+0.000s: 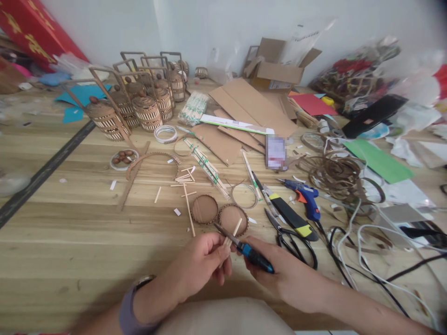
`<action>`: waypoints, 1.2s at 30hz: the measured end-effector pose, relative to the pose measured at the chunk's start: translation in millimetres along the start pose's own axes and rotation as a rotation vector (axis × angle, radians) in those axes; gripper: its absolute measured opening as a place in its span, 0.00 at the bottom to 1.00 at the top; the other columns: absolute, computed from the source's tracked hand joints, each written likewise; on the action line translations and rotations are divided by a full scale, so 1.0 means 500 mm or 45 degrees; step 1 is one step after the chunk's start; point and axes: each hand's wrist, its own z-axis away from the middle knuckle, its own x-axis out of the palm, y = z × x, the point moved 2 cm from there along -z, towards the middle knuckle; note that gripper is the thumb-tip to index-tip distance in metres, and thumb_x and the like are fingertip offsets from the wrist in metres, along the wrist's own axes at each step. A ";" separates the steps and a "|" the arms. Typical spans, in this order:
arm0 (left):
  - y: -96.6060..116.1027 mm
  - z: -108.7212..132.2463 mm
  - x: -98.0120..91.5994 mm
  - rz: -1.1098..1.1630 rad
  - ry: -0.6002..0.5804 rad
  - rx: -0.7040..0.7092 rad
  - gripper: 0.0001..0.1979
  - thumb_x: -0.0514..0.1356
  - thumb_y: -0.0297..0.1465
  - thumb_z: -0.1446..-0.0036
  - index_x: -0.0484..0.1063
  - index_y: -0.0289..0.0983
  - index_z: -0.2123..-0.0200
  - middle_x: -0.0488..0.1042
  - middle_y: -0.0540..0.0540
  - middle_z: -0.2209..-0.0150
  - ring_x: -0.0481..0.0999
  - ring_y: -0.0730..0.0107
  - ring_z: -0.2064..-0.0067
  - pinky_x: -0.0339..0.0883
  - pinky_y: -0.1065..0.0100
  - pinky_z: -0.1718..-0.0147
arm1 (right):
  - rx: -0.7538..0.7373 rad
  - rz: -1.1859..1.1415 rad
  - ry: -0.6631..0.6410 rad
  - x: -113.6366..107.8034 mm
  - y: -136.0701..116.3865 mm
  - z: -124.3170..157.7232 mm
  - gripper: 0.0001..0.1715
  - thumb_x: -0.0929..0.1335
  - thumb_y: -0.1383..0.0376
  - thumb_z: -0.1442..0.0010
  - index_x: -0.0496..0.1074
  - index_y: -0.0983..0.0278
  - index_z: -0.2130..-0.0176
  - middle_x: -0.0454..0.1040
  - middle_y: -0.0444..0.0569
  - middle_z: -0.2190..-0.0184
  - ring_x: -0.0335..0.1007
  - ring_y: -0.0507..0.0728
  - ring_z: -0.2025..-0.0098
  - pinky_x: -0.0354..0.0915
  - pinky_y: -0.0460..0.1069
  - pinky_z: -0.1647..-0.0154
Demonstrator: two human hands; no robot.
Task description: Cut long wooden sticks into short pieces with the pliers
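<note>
The left hand (208, 257) pinches a thin stick (238, 226) between thumb and fingers, its far end showing in front of the right-hand disc (232, 215). The right hand (279, 267) grasps a blue-handled tool (260, 259), its dark blade crossing the stick. A clean cut probably calls for a firm pinch near the blade, thumb clear of the edge, the blade square and pressure steady.

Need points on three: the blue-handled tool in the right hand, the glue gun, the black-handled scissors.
Blue-handled tool (258, 258): head view, on its handle.
Glue gun (308, 197): head view, on its blue body.
Black-handled scissors (281, 229): head view, near where the blades meet the handles.
</note>
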 end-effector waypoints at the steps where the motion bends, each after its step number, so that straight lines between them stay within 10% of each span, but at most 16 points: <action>1: 0.000 -0.001 0.000 -0.007 0.007 0.007 0.24 0.56 0.54 0.46 0.65 0.37 0.70 0.69 0.52 0.76 0.66 0.74 0.77 0.59 0.70 0.75 | -0.002 -0.033 -0.022 -0.003 -0.001 0.000 0.16 0.62 0.72 0.48 0.68 0.62 0.59 0.72 0.44 0.66 0.66 0.54 0.65 0.62 0.48 0.61; 15: 0.001 0.003 0.008 0.172 -0.044 -0.004 0.26 0.58 0.55 0.49 0.65 0.36 0.71 0.65 0.55 0.79 0.58 0.79 0.80 0.51 0.71 0.77 | 0.052 -0.253 -0.181 -0.021 -0.022 0.000 0.17 0.62 0.66 0.54 0.66 0.63 0.61 0.68 0.48 0.64 0.63 0.58 0.59 0.60 0.52 0.57; 29: -0.005 0.010 0.004 0.020 0.002 0.024 0.23 0.53 0.51 0.42 0.65 0.36 0.68 0.66 0.54 0.78 0.59 0.78 0.79 0.51 0.72 0.77 | -0.009 -0.053 -0.003 0.001 -0.014 0.005 0.19 0.62 0.73 0.49 0.68 0.63 0.57 0.71 0.46 0.65 0.67 0.56 0.63 0.64 0.49 0.60; 36: 0.006 0.039 -0.072 0.069 0.285 0.153 0.20 0.56 0.49 0.41 0.66 0.36 0.65 0.65 0.56 0.77 0.60 0.77 0.77 0.53 0.72 0.74 | -0.161 0.482 0.302 0.007 0.030 0.058 0.23 0.64 0.68 0.41 0.67 0.64 0.46 0.73 0.57 0.51 0.69 0.62 0.49 0.66 0.56 0.48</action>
